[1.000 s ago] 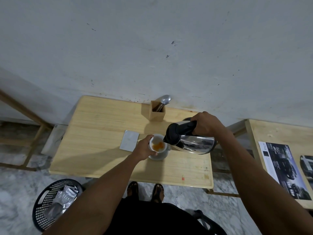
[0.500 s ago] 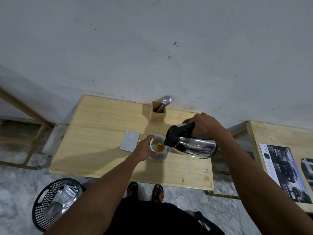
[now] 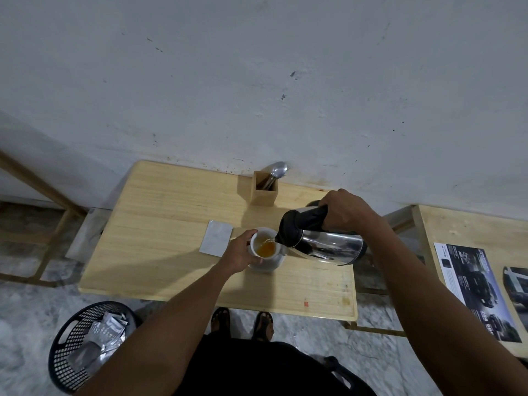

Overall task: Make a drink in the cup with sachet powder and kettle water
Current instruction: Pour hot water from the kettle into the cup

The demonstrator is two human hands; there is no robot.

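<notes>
I see my right hand (image 3: 344,212) wrapped tight round the kettle (image 3: 323,241) handle, kettle tipped, spout over the cup (image 3: 264,247), a thin stream falling into orange liquid; my left hand (image 3: 240,254) curls round the cup's left side; a sachet (image 3: 216,237) lies just left of the cup, flat on the table (image 3: 160,224).

Both forearms are bare right up to the frame's lower edge, no sleeve showing on either. The left hand (image 3: 239,252) and right hand (image 3: 344,210) are bare too: no glove, and no ring or watch that can be made out. Down below, a dark, near-black garment (image 3: 257,367) covers the body. At the floor, two feet in dark open sandals (image 3: 241,324), toes showing, straps crossing over each foot.
</notes>
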